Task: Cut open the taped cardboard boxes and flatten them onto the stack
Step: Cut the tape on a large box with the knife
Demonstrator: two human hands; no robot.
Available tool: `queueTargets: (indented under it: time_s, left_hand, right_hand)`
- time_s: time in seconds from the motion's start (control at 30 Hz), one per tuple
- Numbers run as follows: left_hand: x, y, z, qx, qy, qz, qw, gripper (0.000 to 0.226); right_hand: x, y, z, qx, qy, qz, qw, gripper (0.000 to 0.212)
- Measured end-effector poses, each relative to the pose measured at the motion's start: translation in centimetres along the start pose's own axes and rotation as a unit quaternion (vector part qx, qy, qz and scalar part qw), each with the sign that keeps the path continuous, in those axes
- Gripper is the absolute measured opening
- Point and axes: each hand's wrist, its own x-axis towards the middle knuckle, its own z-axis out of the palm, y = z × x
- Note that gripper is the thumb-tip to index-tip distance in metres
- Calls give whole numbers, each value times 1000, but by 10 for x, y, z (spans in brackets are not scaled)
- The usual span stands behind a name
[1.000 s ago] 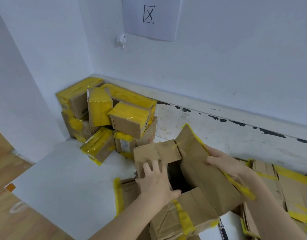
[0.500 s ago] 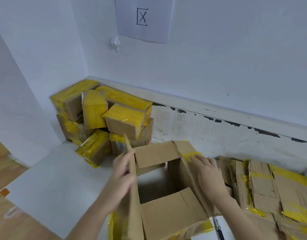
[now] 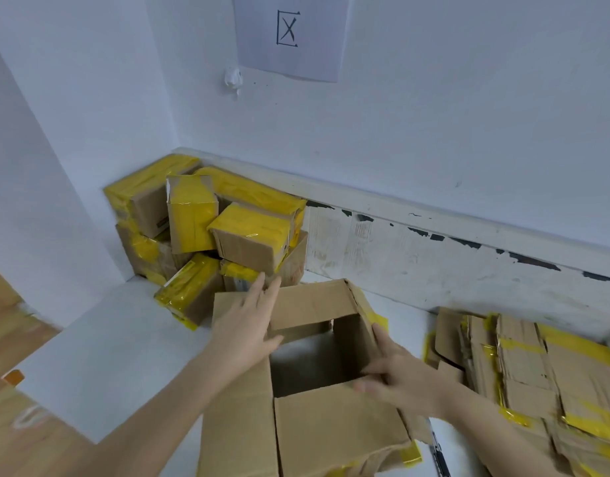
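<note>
Opened box sits on the white tabletop directly in front of me, all four flaps splayed out, cavity empty and dark. Left hand lies flat on the left flap, fingers straight, pressing rather than gripping. Right hand has fingers curled over the right wall near the front corner, holding that edge.

Taped boxes, wrapped in yellow tape, are piled in the far left corner against the wall. Flattened stack lies to the right, just beside the open box.

Handling judgement: single-wall corrugated, empty, so light and likely to skid on the smooth surface if pushed from one side only. Walls are stiff along the flutes but fold readily at the corner creases. I'd take hold at two diagonally opposite corners and shear them toward each other to collapse it. Yellow tape remnants on the right flap may be slick or tacky; avoid gripping there.

A dark slim tool lies near the front edge; I cannot identify it.
</note>
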Motion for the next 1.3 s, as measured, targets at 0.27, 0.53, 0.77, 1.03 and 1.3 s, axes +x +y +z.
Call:
queueTargets:
  time_s: [0.27,0.53,0.77,1.03,1.3]
  left_hand:
    - [48,-3,12,150,-62,33,986,81]
    - [23,-51,29,-331,47,-37,942,21]
    - [29,-26,34,-523,151,-204,813,42]
    - [24,-44,15,-543,182,-277,771,36]
    - [30,-60,-57,-619,126,-196,750,31]
  right_hand:
    - [-37,7,12,-26,128,-77,988,62]
    - [-119,42,59,179,453,158,859,56]
    - [-104,37,78,269,411,166,855,77]
    - [-70,31,97,399,451,220,768,90]
    - [-70,17,16,341,541,212,739,35]
